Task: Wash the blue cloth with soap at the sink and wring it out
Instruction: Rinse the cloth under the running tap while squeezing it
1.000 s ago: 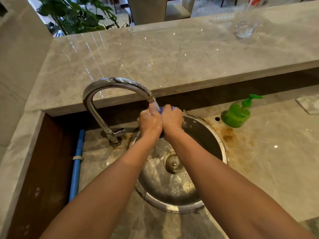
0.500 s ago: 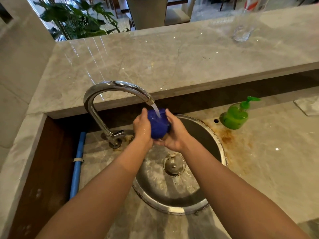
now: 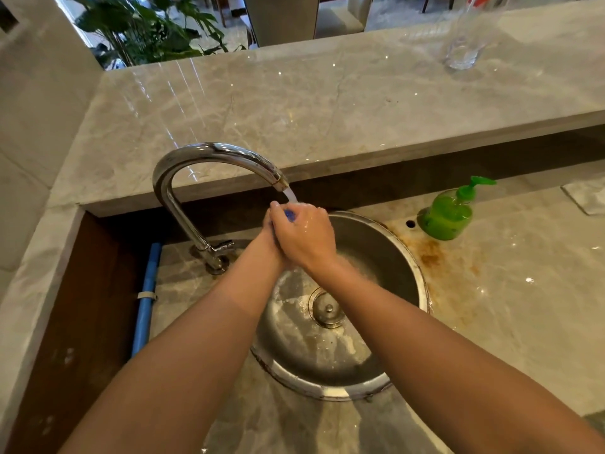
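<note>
Water falls from the curved faucet [image 3: 216, 158] at the left straight onto your clasped hands, so expect whatever you hold to be wet and slick. Your left hand [image 3: 267, 234] sits mostly behind the right one; what shows of it presses against the bundle from the left side, fingers curled in. Between the palms the blue cloth [image 3: 289, 215] is balled up small, and only a sliver of blue peeks out at the top, just under the stream. Your right hand [image 3: 304, 237] wraps over it from above and from the right, fingers closed round it, skin shining with water (or suds, hard to tell which).

Judge the cloth as soft, heavy now that it is soaked, and probably slippery; it will squash to any shape and cannot break. For wringing, you will likely want it drawn out long with one end in each fist, since a ball between palms only squeezes.

All this hangs over the round steel sink [image 3: 393, 253], above the drain. The green soap bottle [image 3: 450, 214] stands on the counter to the right, well apart from your hands.
</note>
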### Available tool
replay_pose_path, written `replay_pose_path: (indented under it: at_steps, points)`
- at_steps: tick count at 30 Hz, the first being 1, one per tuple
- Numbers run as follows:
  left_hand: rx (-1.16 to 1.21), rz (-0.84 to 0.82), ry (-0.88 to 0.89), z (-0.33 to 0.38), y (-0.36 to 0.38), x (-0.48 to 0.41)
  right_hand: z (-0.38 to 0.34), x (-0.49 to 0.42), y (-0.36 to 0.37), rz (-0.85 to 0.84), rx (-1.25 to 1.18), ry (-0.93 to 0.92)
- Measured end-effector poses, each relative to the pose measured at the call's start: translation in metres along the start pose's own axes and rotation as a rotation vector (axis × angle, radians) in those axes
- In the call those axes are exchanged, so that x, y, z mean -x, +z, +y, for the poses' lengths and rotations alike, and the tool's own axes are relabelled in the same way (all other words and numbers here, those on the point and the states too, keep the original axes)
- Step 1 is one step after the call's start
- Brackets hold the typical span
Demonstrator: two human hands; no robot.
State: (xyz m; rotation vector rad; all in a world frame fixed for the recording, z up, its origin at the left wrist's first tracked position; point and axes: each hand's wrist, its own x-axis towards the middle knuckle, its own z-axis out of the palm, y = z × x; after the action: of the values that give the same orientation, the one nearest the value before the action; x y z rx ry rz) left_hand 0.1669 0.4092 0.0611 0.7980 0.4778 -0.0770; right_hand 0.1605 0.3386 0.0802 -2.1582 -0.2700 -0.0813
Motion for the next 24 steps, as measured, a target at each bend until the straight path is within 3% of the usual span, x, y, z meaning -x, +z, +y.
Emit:
replay_pose_path:
  at_steps: [1, 2, 4, 7, 12, 14, 19, 22, 24]
  points:
    - [0.218, 0.045, -0.166, -0.005, 0.017, 0.008, 0.006, -0.005, 0.002, 0.026, 0.113, -0.019]
    - [0.129, 0.140, -0.239, -0.004, 0.009, 0.005, 0.014, -0.011, 0.001, 0.012, 0.176, 0.021]
    - [-0.021, 0.221, -0.344, 0.001, 0.013, 0.011, 0.026, -0.028, -0.005, -0.035, 0.102, 0.277]
    - [-0.114, 0.178, -0.311, 0.008, 0.015, 0.013, 0.042, -0.043, -0.005, -0.107, -0.274, 0.653]
    - [-0.050, 0.048, -0.244, 0.018, 0.008, 0.018, 0.053, -0.026, -0.026, -0.355, -0.969, 0.964]
    - [-0.084, 0.031, -0.244, 0.018, 0.001, 0.013, 0.056, -0.023, -0.035, -0.384, -1.071, 0.941]
    - [-0.137, 0.197, -0.213, 0.010, -0.009, -0.003, 0.047, -0.026, -0.038, -0.291, -0.963, 0.863]
    - [-0.161, 0.240, -0.342, 0.005, -0.001, 0.003, 0.045, -0.029, -0.032, -0.228, -0.908, 0.784]
    - [-0.079, 0.174, -0.436, 0.004, 0.003, 0.007, 0.041, -0.027, -0.028, -0.204, -0.810, 0.681]
